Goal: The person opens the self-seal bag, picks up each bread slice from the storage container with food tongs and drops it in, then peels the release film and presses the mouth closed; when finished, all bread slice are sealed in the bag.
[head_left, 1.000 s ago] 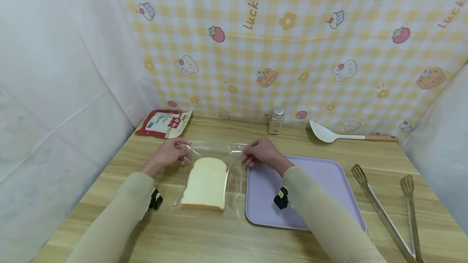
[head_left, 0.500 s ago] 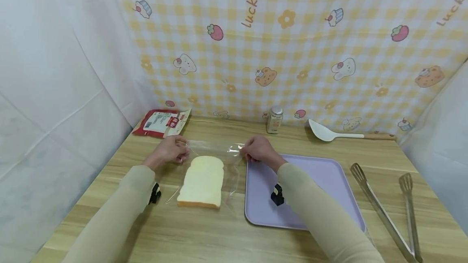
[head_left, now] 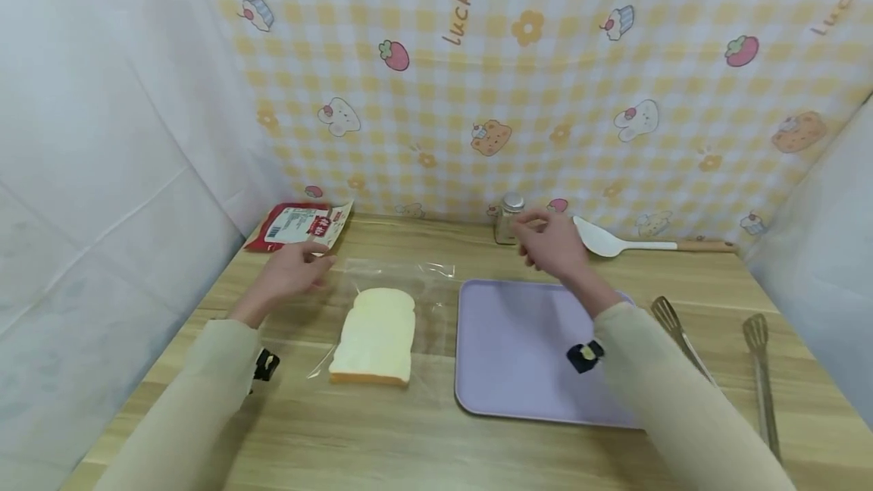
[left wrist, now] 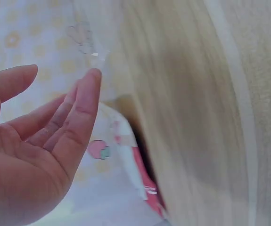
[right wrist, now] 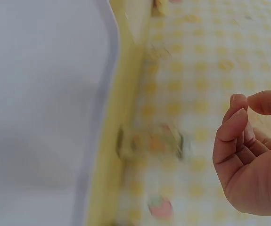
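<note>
A slice of bread (head_left: pixel 375 336) lies flat on the wooden table, with a clear plastic film (head_left: pixel 431 332) spread around it. Just left of the film's far corner is my left hand (head_left: pixel 289 275), its fingers nearly straight and holding nothing. The left wrist view shows that hand (left wrist: pixel 55 127) with thumb and fingers apart. My right hand (head_left: pixel 554 245) hangs above the far edge of a lilac tray (head_left: pixel 525 354), near a glass seasoning jar (head_left: pixel 505 227). Loosely curled fingers with the thumb close to them show on the right hand (right wrist: pixel 253 155) in the right wrist view, nothing between them.
A red and cream food packet (head_left: pixel 289 226) lies at the back left corner. Behind the tray is a white spoon-like turner (head_left: pixel 600 239) with a wooden-ended handle. Metal tongs (head_left: pixel 762 377) lie at the right, partly covered by the right sleeve. A checked cloth (head_left: pixel 491 82) hangs behind.
Both hands have let go of the film's far corners. The right hand has moved right and back towards the jar; the left has drawn a little left. Film and bread stay on the table.
</note>
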A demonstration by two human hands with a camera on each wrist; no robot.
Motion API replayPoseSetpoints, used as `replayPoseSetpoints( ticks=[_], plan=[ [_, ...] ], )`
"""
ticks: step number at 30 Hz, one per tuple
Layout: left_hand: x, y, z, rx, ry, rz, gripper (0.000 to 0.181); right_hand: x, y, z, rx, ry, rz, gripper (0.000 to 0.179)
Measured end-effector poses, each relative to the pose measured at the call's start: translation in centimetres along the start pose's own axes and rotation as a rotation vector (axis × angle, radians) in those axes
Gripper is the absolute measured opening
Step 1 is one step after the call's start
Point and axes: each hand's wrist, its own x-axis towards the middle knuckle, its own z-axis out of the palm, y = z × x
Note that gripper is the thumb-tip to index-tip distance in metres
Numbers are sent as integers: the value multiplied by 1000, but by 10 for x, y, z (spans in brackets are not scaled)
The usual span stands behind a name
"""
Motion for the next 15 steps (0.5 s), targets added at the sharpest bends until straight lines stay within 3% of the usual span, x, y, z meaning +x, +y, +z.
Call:
replayPoseSetpoints(
  ticks=[3, 8, 12, 15],
  plan=[
    [-15, 3, -5, 0, 31, 22, 57, -18, 5, -27, -111, 98, -75, 35],
    [-38, 5, -20, 93, 185, 95, 58, -41, 17, -59, -336, 215, -224, 35],
    [-48, 5, -27, 181, 241, 211, 59, -54, 27, -75, -461, 260, -351, 28],
    [-53, 6, -26, 260, 271, 316, 62, -64, 31, -85, -530, 252, -385, 34]
  ],
)
